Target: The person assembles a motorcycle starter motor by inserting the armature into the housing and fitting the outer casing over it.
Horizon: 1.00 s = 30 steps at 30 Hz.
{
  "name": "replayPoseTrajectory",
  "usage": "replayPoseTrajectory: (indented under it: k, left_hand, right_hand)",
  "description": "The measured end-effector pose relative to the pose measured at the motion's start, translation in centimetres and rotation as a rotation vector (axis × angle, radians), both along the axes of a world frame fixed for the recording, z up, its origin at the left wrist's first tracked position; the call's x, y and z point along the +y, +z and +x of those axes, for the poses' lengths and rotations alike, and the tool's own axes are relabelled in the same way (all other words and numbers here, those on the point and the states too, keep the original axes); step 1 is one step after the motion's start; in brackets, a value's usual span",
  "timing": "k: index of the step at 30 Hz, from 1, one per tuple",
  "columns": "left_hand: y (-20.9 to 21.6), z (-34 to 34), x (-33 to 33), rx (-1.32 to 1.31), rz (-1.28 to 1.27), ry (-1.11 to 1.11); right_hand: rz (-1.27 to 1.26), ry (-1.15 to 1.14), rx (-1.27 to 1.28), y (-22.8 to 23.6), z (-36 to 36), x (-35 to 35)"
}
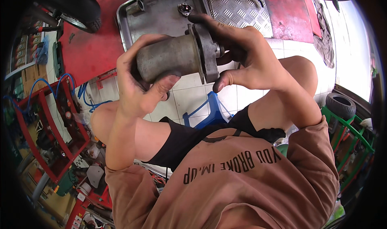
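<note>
A grey cylindrical metal motor housing (169, 59) is held up lying sideways in front of me, over the near edge of the tray. Around its plain left end curls my left hand (139, 98), thumb along the lower side and fingers partly hidden behind. A dark flanged end cap (207, 53) with a short shaft sits at the right end of the housing. My right hand (256, 61) grips this cap, index finger over the top and thumb at its lower edge. Black grime covers the fingertips of both hands.
Beyond the hands, a metal tray (122, 25) on a red bench (86, 53) holds a small metal cup (135, 7) and a small round part (185, 9). A blue stool (211, 110) stands between my knees. Red tool racks are at left, and a tyre (340, 104) rests on a green rack at right.
</note>
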<state>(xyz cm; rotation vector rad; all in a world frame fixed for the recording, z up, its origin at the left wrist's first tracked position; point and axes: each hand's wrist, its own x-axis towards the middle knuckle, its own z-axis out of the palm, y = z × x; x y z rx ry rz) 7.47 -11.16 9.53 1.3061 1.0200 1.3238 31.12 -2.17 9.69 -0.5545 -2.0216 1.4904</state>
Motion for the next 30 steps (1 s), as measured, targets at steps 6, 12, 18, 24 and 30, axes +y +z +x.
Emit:
replayPoseTrajectory:
  k: [6, 12, 18, 24, 30]
  left_hand:
    - [0.4, 0.3, 1.0, 0.038, 0.078, -0.059]
    - [1.1, 0.1, 0.3, -0.012, -0.182, -0.015]
    - [0.9, -0.2, 0.7, -0.077, -0.201, -0.044]
    - [1.1, 0.3, 1.2, 0.157, 0.029, 0.025]
    - [1.9, -0.3, 1.7, 0.533, 0.348, 0.049]
  right_hand:
    - [0.011, 0.017, -0.042, 0.9, 0.3, 0.0]
    - [-0.085, 0.007, -0.048, 0.9, 0.0, 0.2]
    - [0.175, -0.006, -0.001, 0.3, 0.3, 0.7]
    - [-0.085, -0.012, 0.122, -0.2, -0.2, 0.3]
    - [-0.284, 0.107, 0.322, -0.5, -0.2, 1.2]
